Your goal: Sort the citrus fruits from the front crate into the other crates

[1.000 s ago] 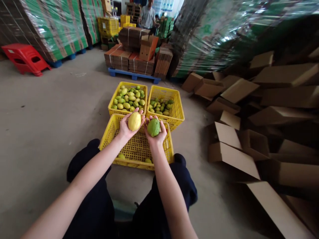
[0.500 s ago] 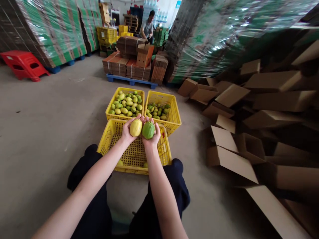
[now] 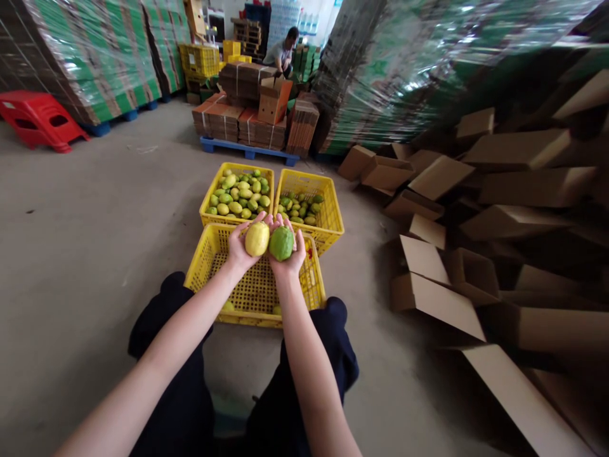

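My left hand (image 3: 240, 247), palm up and fingers cupped, holds a yellow lemon (image 3: 257, 238). Beside it, my right hand (image 3: 294, 257) cradles a green lemon (image 3: 281, 244) with a bumpy skin. The two fruits sit side by side, a narrow gap between them, above a yellow plastic crate (image 3: 202, 261). A few yellow-green fruits lie at that crate's near edge, partly hidden. Behind it stand a crate (image 3: 207, 202) full of yellow and green lemons (image 3: 242, 193) and another crate (image 3: 333, 212) with greener lemons (image 3: 299, 208) lower inside.
Loose cardboard boxes (image 3: 442, 304) are heaped on the right. A blue pallet (image 3: 250, 151) bears bundled flat cartons (image 3: 219, 120); a person (image 3: 280, 52) is behind it. A red stool (image 3: 40, 120) stands at the left, near plastic-wrapped green stacks (image 3: 104, 57).
Both hands keep hold of the same two lemons, almost unmoved over the crate. The view has shifted slightly. The person at the back is bent lower.
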Demonstrator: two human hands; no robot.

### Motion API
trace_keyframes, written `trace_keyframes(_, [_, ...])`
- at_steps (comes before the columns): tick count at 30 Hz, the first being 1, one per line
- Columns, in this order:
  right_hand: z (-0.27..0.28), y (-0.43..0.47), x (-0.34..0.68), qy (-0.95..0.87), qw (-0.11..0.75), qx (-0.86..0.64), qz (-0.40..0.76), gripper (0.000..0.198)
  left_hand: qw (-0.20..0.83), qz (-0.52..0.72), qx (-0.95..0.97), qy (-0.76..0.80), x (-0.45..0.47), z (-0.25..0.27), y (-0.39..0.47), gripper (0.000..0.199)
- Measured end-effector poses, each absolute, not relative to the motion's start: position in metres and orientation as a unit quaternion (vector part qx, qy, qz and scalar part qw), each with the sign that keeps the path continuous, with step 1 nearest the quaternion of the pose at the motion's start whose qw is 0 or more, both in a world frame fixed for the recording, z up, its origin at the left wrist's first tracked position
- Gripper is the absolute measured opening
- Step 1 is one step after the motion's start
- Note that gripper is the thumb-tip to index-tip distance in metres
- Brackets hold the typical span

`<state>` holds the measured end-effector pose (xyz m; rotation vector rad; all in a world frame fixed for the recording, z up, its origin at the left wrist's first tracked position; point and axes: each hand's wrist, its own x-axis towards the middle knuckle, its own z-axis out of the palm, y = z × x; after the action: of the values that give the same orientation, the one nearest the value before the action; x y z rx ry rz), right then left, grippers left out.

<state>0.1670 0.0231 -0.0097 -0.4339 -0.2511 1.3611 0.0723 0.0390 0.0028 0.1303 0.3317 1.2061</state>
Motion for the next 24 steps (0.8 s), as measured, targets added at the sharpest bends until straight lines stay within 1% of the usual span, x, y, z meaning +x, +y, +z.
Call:
trace_keyframes(11, [-0.01, 0.022, 0.167, -0.102, 0.74, -0.203, 0.633, 0.026, 0.807, 0.563, 0.047, 0.171, 0.075, 0.006, 0.039, 0.047])
trace_keyframes(18, [-0.013, 0.024, 0.166, -0.083, 0.741, -0.213, 0.631, 0.02, 0.813, 0.557, 0.017, 0.17, 0.077, 0.001, 0.041, 0.037])
trace_keyframes(21, [-0.015, 0.024, 0.166, -0.065, 0.74, -0.195, 0.641, 0.021, 0.812, 0.561, -0.021, 0.159, 0.073, 0.003, 0.04, 0.033])
trace_keyframes(24, [-0.023, 0.018, 0.166, -0.031, 0.726, -0.202, 0.657, 0.022, 0.797, 0.574, -0.085, 0.168, 0.06, 0.011, 0.037, 0.034])
